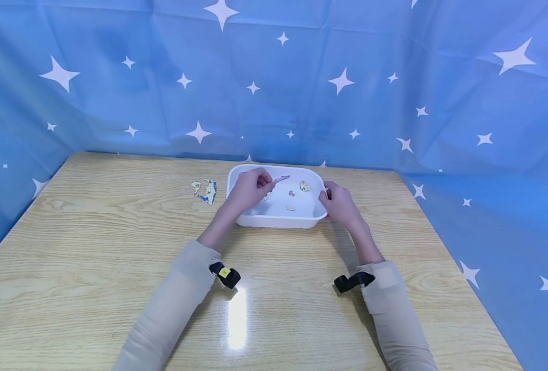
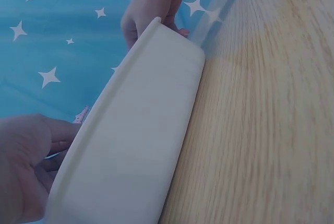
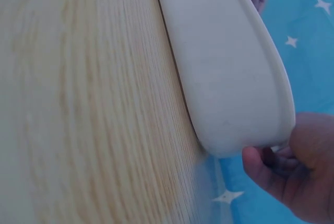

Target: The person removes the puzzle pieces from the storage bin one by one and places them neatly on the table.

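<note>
A white plastic tub (image 1: 277,222) stands on the table, long side toward me. Over its left part, my left hand (image 1: 249,189) pinches a thin flat pinkish piece (image 1: 281,179); in the left wrist view, a bit of the pink piece (image 2: 82,114) shows above the rim. My right hand (image 1: 341,204) grips the tub's right end, thumb outside the wall in the right wrist view. Inside the tub lie several small flat pieces, including a yellowish one (image 1: 304,186), a reddish one (image 1: 292,194) and a pale one (image 1: 290,208).
Left of the tub, irregular flat pieces (image 1: 211,191) patterned in pale yellow and blue lie on the wooden table (image 1: 116,247). A blue curtain (image 1: 274,72) with white stars hangs behind the table and along its sides.
</note>
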